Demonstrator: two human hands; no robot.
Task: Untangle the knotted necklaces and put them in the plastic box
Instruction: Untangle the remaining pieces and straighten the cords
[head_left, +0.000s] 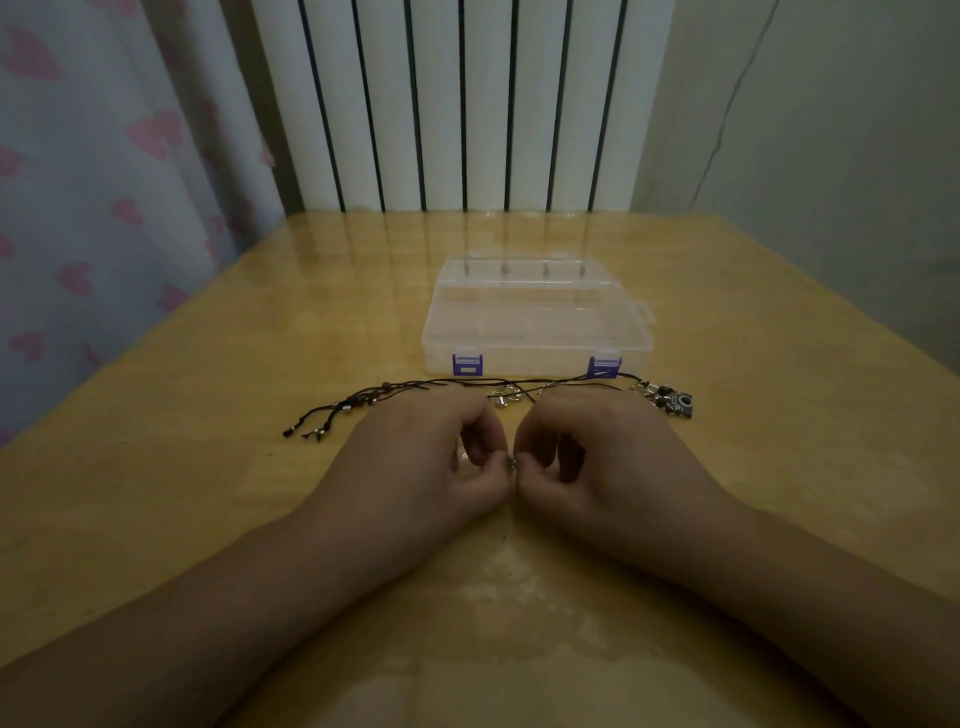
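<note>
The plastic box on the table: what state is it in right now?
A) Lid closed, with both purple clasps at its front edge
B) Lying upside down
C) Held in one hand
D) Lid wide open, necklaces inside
A: the clear plastic box sits flat on the table with its lid down and purple clasps at the front, while the black cord necklaces lie outside it, in front.
</note>
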